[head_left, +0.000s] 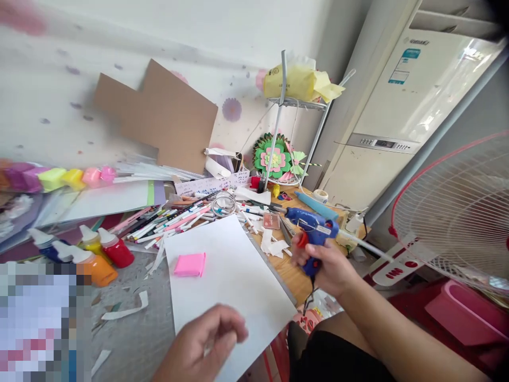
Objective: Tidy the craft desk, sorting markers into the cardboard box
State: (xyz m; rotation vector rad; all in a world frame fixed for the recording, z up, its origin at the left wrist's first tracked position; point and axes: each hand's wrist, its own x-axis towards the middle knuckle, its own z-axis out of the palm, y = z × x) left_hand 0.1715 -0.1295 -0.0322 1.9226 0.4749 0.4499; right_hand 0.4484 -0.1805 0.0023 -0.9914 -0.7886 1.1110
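In the head view my right hand point(332, 265) is wrapped round the handle of a blue hot glue gun point(304, 218) with a red trigger. Its nozzle points left over the cluttered table, and a clear glue stick point(368, 245) juts from its back. My left hand point(202, 345) hovers at the bottom over a white sheet point(234, 281), fingers curled and thumb close to the index finger; nothing shows in it. Farther up that sheet lies a small, flat pink packet point(190, 265), apart from both hands.
Several paint bottles point(115, 248) stand on the left. Behind the sheet are heaped markers point(175, 223), paper scraps point(273, 244) and a wire rack point(274, 148). Brown cardboard point(167, 111) leans on the wall. A large fan point(457, 212) stands right, near a pink bin point(469, 313).
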